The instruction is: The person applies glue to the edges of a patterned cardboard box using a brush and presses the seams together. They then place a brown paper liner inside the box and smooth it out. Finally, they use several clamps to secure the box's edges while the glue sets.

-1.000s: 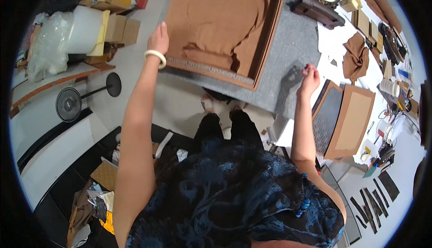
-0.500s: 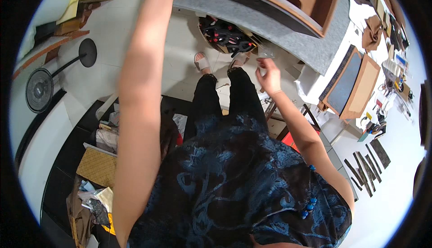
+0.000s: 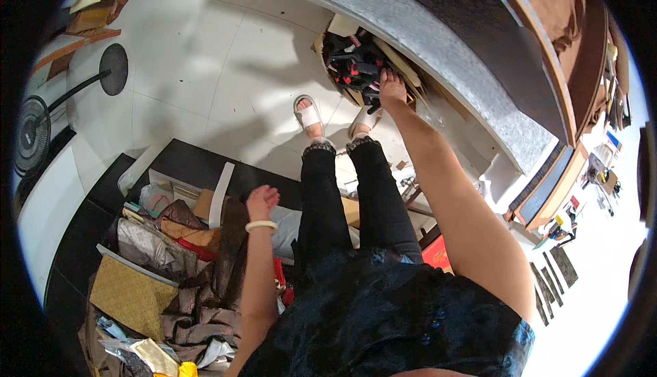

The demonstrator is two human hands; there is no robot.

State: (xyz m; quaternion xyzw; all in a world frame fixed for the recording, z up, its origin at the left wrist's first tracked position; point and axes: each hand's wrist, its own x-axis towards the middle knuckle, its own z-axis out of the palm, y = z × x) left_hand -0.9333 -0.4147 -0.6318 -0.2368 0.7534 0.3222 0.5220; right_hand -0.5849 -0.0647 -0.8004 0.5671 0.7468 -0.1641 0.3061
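My right hand (image 3: 392, 89) reaches down into a round container (image 3: 319, 50) on the floor, under the edge of the grey-covered table. The container is full of black clamp-like tools (image 3: 354, 62) with red parts. The fingers are stretched over the tools and touch them; their tips are partly lost among the dark shapes. My left hand (image 3: 262, 202), with a pale bracelet (image 3: 261, 226) on the wrist, hangs beside my left leg. It holds nothing, and its fingers are loosely apart.
The grey tabletop (image 3: 438, 42) runs along the upper right, carrying a large brown-lined, wood-edged tray (image 3: 558, 55). A fan (image 3: 33, 131) stands at the far left. Folded fabrics (image 3: 205, 302) and a yellow patterned board (image 3: 130, 288) fill the lower left. A red item (image 3: 436, 254) lies by my right leg.
My right hand has moved from above the floor into the container of black tools. My left hand has come down from the tray on the table to beside my leg. The view has tilted.
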